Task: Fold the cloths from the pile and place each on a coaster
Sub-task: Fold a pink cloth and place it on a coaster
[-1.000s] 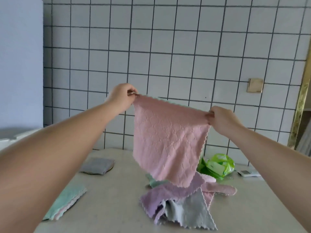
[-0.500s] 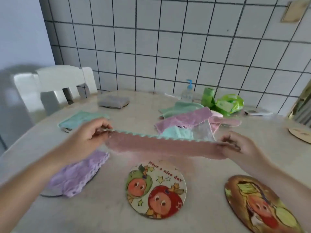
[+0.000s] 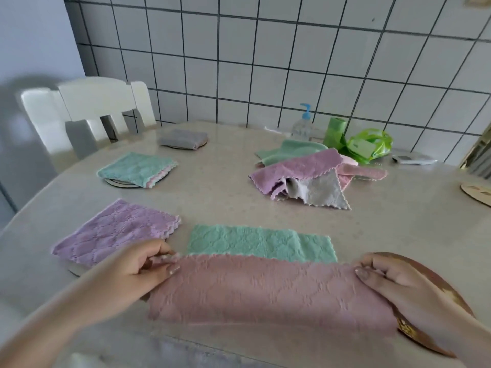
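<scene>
While both hands point(image 3: 148, 264) pinch pink cloth point(image 3: 265, 290)

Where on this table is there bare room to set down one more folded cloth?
Bare table lies mid-table, bordered by the teal cloth, the purple cloth and the pile. More lies right of the pile, before the wooden coaster. The near edge is crowded: both hands hold the pink cloth.

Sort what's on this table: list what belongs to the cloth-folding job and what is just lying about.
Job:
left hand
right hand
pink cloth, pinched by both
pile
folded purple cloth
folded teal cloth
folded grey cloth
brown coaster

Lying about:
pump bottle
green roll
green bag
white chair
</scene>
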The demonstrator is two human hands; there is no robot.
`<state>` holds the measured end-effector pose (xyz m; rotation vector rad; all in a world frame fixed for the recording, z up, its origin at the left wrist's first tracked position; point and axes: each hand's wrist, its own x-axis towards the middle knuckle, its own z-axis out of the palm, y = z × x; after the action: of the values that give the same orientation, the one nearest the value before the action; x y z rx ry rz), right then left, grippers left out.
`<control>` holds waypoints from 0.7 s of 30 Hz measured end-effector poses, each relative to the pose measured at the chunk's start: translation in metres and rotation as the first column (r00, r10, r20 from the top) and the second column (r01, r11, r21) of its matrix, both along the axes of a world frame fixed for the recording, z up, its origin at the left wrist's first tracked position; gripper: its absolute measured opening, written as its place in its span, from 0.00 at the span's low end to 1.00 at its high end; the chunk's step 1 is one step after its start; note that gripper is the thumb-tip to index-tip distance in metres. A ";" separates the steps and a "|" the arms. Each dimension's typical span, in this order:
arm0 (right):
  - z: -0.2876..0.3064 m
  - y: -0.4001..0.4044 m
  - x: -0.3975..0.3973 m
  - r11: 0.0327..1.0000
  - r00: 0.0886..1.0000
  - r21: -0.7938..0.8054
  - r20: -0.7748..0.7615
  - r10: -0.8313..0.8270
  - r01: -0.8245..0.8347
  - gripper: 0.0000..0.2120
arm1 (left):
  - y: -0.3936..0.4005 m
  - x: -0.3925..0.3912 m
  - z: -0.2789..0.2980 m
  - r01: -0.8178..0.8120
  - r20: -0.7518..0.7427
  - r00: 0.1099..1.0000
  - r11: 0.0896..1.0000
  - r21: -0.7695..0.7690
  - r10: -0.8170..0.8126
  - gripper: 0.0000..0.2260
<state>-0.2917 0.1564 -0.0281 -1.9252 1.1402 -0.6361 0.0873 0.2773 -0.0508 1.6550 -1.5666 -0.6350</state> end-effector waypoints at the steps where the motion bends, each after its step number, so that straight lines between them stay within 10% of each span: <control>1: -0.001 -0.002 0.004 1.000 1.000 0.016 -0.001 -0.019 0.019 0.26 | -0.003 -0.003 0.002 -0.002 0.019 1.000 1.000 0.005 0.002 0.19; 3: -0.003 -0.014 0.012 0.995 0.997 0.046 -0.003 -0.083 0.083 0.09 | -0.014 -0.001 0.003 -0.068 0.167 0.983 0.997 -0.018 0.070 0.05; 7: -0.008 -0.049 0.026 0.987 0.986 0.034 -0.063 -0.157 0.159 0.07 | -0.039 0.000 0.011 -0.120 0.397 0.909 0.991 -0.054 0.131 0.05; 21: -0.030 -0.093 0.038 0.978 0.959 -0.008 -0.192 -0.207 0.209 0.07 | -0.100 0.008 0.007 -0.101 0.440 0.896 0.992 0.071 0.060 0.08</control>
<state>-0.2532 0.0631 -0.0581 -1.9019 1.4794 -0.5610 0.0956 0.1776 -0.0438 2.0239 -1.7865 -0.3025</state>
